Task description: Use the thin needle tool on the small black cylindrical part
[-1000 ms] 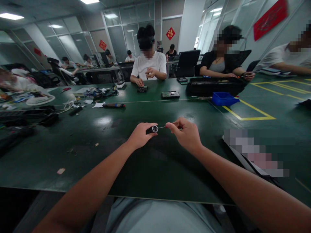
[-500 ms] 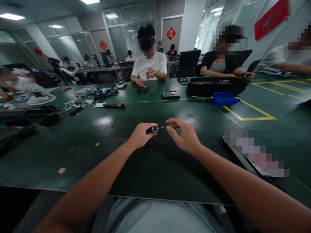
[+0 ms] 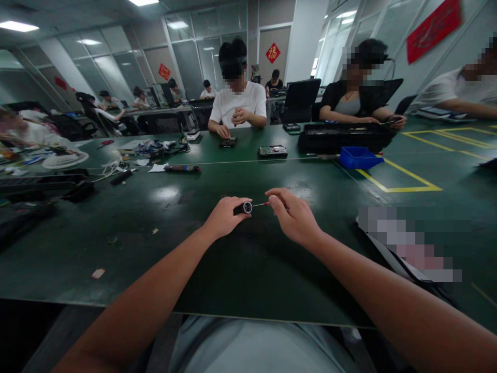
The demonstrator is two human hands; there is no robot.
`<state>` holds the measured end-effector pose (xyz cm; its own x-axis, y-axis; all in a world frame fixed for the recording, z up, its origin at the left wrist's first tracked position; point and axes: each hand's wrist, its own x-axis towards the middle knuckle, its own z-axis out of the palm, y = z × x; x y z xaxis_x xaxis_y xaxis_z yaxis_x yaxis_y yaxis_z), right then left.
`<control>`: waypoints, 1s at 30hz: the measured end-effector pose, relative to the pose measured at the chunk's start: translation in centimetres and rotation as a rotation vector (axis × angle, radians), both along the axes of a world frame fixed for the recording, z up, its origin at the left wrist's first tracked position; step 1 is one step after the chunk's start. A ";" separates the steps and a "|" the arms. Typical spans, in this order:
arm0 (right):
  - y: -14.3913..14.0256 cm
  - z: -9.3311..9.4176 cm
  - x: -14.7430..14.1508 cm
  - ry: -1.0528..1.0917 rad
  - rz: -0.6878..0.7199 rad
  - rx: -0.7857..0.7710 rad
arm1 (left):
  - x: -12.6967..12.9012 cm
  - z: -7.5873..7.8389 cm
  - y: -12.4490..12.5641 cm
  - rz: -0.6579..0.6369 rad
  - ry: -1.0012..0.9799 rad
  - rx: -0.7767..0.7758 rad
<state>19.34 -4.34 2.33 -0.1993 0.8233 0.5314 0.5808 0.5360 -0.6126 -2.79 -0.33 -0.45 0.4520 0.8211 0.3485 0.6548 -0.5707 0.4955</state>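
Observation:
My left hand [image 3: 224, 216] grips a small dark cylinder [image 3: 245, 207] with a shiny round end facing right, held just above the green table [image 3: 163, 243]. My right hand [image 3: 293, 217] pinches a thin screwdriver [image 3: 259, 204] with a reddish handle. Its metal tip points left into the cylinder's shiny end. Both hands hover near the middle of the table in front of me.
Across the table sit several people at work. A hard drive [image 3: 272, 151], a blue bin [image 3: 359, 157] and a long black case [image 3: 344, 137] lie beyond my hands. Cables, tools and a white fan [image 3: 64, 160] crowd the left side. Yellow tape marks [image 3: 407, 178] the right.
My right hand's fingers have shifted on the screwdriver handle, as in a twist, and drawn slightly closer to the cylinder. My left hand has stayed still.

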 end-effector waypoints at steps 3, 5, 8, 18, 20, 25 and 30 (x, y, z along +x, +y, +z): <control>0.1 -0.1 0.0 0.056 -0.023 -0.033 | 0.0 0.1 0.0 0.009 0.005 -0.003; 0.3 -0.3 -0.1 0.183 -0.019 -0.074 | 0.1 0.1 0.0 0.025 0.005 0.000; 0.8 -0.8 -0.3 0.403 0.032 -0.168 | 0.2 0.0 -0.1 0.038 0.010 0.006; 4.0 -3.1 0.0 0.901 0.006 -0.493 | 0.2 0.2 0.4 -0.065 0.064 0.060; 4.1 -3.2 0.1 0.897 -0.022 -0.495 | 0.2 0.1 0.6 -0.054 0.072 0.063; 3.7 -2.9 0.0 0.834 -0.047 -0.391 | 0.2 0.0 0.5 -0.019 0.071 0.044; 3.1 -2.7 -0.1 0.729 -0.027 -0.288 | 0.3 0.2 0.2 0.004 0.043 0.034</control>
